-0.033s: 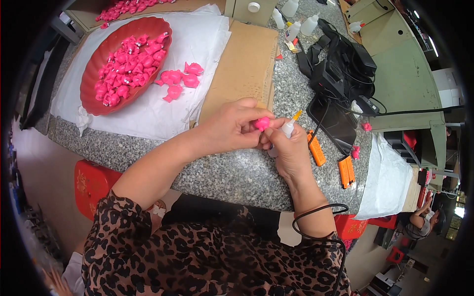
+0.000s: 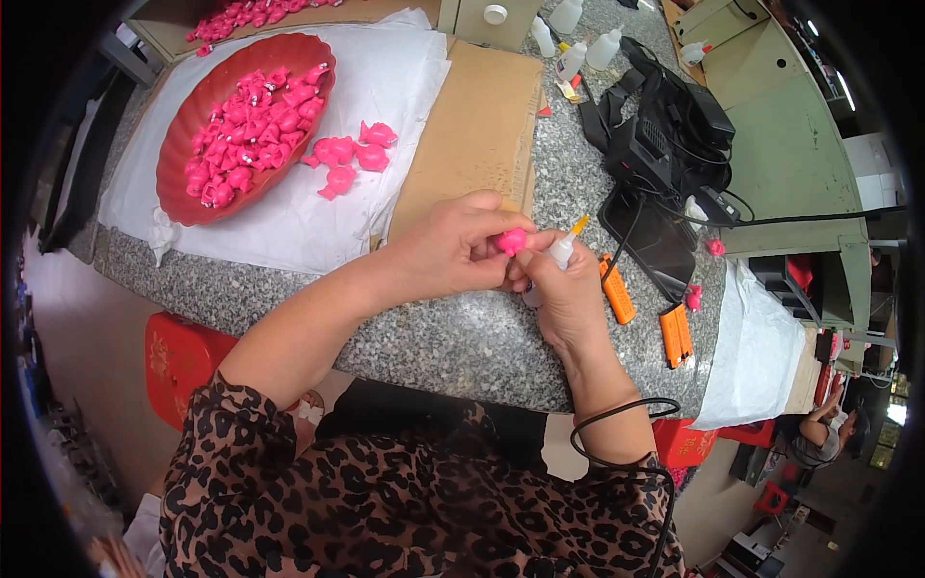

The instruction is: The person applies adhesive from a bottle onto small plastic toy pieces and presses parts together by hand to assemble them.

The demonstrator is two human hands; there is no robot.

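A small pink plastic figure is pinched between the thumb and fingers of my left hand. My right hand is closed round a white glue bottle with a yellow tip, which points up and to the right, away from the figure. The right fingertips touch the figure too, so both hands meet over the counter's front part. To the left, a red scalloped bowl leans on white paper with a heap of similar pink figures in it. Several loose pink figures lie beside the bowl.
A brown cardboard sheet lies behind my hands. To the right are black electronic gear with straps and cables, orange blocks and two stray pink pieces. White bottles stand at the back. A cable loops round my right forearm.
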